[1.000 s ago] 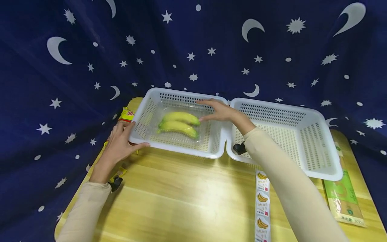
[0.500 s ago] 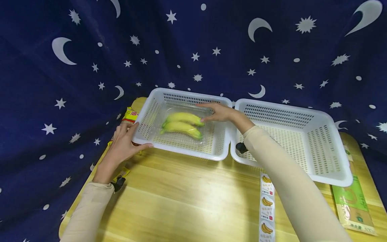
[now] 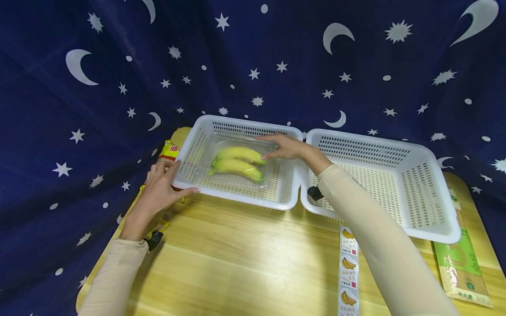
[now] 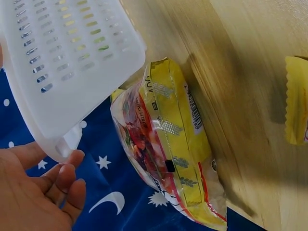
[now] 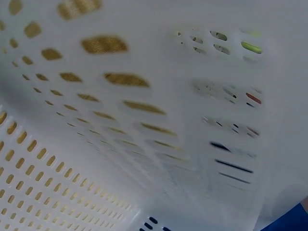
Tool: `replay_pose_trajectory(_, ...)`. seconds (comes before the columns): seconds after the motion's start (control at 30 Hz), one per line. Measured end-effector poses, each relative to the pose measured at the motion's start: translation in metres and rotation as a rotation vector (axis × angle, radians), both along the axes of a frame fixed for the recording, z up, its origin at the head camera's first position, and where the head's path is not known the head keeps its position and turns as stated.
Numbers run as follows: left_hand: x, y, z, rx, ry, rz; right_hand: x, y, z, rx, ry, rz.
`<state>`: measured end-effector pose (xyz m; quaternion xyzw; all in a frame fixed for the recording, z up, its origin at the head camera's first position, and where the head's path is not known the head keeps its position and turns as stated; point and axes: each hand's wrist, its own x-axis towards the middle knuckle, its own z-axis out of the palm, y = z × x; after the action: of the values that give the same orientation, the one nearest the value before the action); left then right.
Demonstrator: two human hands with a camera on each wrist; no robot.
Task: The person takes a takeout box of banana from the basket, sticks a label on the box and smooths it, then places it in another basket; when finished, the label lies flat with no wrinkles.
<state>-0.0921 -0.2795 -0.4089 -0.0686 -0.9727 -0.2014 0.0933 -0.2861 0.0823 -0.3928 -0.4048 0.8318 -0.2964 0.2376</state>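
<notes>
Two yellow-green bananas (image 3: 237, 169) lie in a clear plastic box (image 3: 243, 141) inside the left white basket (image 3: 233, 201). My left hand (image 3: 158, 186) holds that basket by its front left corner, thumb along the front rim. In the left wrist view the fingers of this hand (image 4: 41, 187) curl at the corner of the basket (image 4: 86, 82). My right hand (image 3: 286, 147) reaches in over the right side; its fingers are extended over the box's back right part and its thumb lies by a banana tip. The right wrist view shows mostly slotted basket wall (image 5: 144, 139).
A second white basket (image 3: 371, 188) stands directly right of the first. A strip of banana stickers (image 3: 348, 274) lies in front of it; a green and brown packet (image 3: 460, 263) lies at the right. Yellow food packages (image 4: 178, 139) stand by the left basket. A starry curtain (image 3: 253, 52) hangs behind.
The head view has shifted slightly, so everything sits a little farther right in it than one second ago. Both hands, the box and the baskets keep their places relative to each other.
</notes>
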Motion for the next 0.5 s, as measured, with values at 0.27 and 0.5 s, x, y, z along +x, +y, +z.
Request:
replay_pose_trajectory(0.27, 0.0005, -0.0004, -0.0006, -0.008, -0.003, 0.002, -0.0006, 0.0006, 0.0003, 0.002, -0.004, -0.061)
replay_pose_trajectory(0.5, 0.0005, 0.0008, 0.0010, -0.026, -0.010, 0.003, 0.0000, 0.0032, -0.0015, -0.138, -0.262, -0.142)
